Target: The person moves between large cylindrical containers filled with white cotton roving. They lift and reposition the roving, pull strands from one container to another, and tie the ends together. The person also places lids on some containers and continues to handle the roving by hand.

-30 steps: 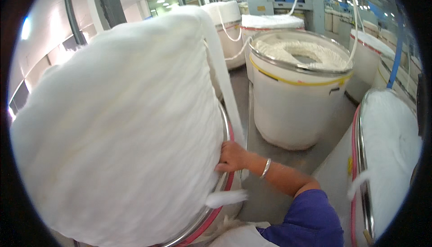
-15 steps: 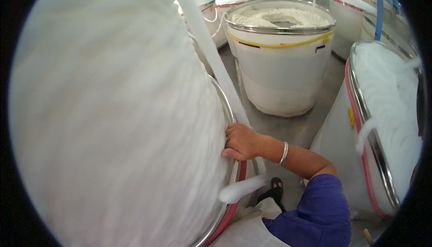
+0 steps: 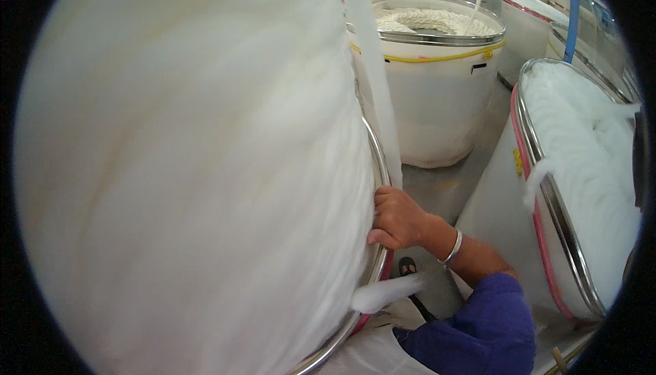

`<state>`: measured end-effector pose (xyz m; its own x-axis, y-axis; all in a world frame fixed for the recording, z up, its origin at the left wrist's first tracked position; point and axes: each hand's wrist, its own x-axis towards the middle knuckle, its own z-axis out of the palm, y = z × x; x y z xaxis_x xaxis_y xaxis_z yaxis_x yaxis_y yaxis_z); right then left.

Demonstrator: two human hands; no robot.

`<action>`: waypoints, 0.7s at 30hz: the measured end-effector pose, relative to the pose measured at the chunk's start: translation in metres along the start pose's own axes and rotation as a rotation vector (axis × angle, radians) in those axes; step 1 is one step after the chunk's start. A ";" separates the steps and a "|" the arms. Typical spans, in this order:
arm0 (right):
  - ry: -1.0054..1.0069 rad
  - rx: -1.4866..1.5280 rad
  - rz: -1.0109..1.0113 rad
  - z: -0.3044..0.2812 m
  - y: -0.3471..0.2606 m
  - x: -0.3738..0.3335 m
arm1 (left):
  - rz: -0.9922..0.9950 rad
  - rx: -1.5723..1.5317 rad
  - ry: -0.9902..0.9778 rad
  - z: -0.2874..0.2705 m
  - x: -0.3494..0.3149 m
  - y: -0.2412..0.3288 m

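My right hand (image 3: 398,218) is closed over the shiny metal rim (image 3: 377,146) of a large can, fingers on the far side and thumb nearer me. A silver bangle circles that wrist, below a blue sleeve. Thick white fibre sliver (image 3: 198,170) is heaped high above this rim and fills the left half of the head view. One loose strand of sliver (image 3: 374,67) hangs down beyond the heap, and a short sliver end (image 3: 383,294) sticks out over the rim below my hand. My left hand does not show.
Ahead stands a white can (image 3: 437,108) with a yellow band and coiled cream sliver inside. Close on the right is another can of white sliver (image 3: 574,170) with a red band. A blue pole (image 3: 572,12) rises behind it. Grey floor (image 3: 437,183) shows between the cans.
My right hand and the gripped rim appear farther right, and the sliver heap covers more of the picture. The cans ahead and at right have shifted slightly left in view. The grip is unchanged.
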<state>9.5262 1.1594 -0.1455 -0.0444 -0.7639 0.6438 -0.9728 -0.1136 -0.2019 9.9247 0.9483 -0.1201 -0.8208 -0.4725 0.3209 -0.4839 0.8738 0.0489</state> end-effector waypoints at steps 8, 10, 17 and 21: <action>0.083 -0.058 0.021 -0.004 -0.008 -0.018 | 0.031 0.003 0.007 -0.001 -0.001 0.000; 0.079 -0.066 0.049 -0.006 -0.002 -0.019 | 0.033 0.008 0.003 0.000 0.003 0.000; 0.184 -0.052 0.042 -0.010 0.032 -0.009 | 0.061 0.031 0.022 0.006 0.017 -0.003; 0.111 -0.079 0.104 -0.014 0.057 0.000 | 0.099 0.058 0.040 0.011 0.034 0.001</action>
<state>9.4671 1.1616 -0.1469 -0.1661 -0.6938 0.7007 -0.9764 0.0163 -0.2154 9.8928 0.9318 -0.1199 -0.8536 -0.3779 0.3586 -0.4184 0.9074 -0.0397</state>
